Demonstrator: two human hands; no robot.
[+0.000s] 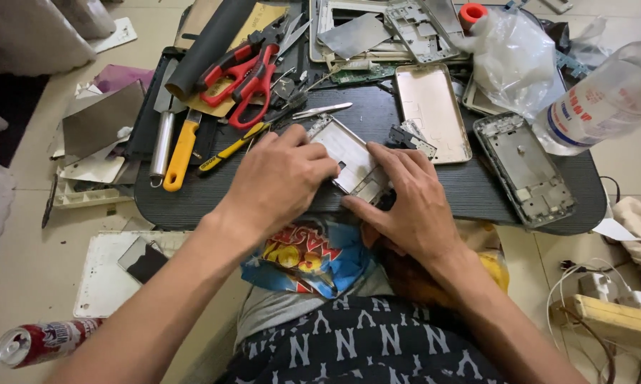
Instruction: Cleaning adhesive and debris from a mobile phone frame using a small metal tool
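Your arms are bare, with no sleeves, rings or watch; you wear dark clothing (pixel 363 345) printed with white letter motifs.

I'm seeing bright, even daylight across the whole view, soft and diffuse, with no hard shadows. Faint shade sits under my left hand (pixel 281 181) and right hand (pixel 406 206) at six o'clock on the dark ribbed tabletop (pixel 477 188). Mild glare shows on the gold-coloured metal phone back cover (pixel 432 110) at one o'clock and on the clear plastic bottle (pixel 605 99) at two o'clock, which looks washed out. The centre is sharp. Wide-angle bending stretches the edges, and the crushed red drink can (pixel 39 343) at eight o'clock looks slightly soft.
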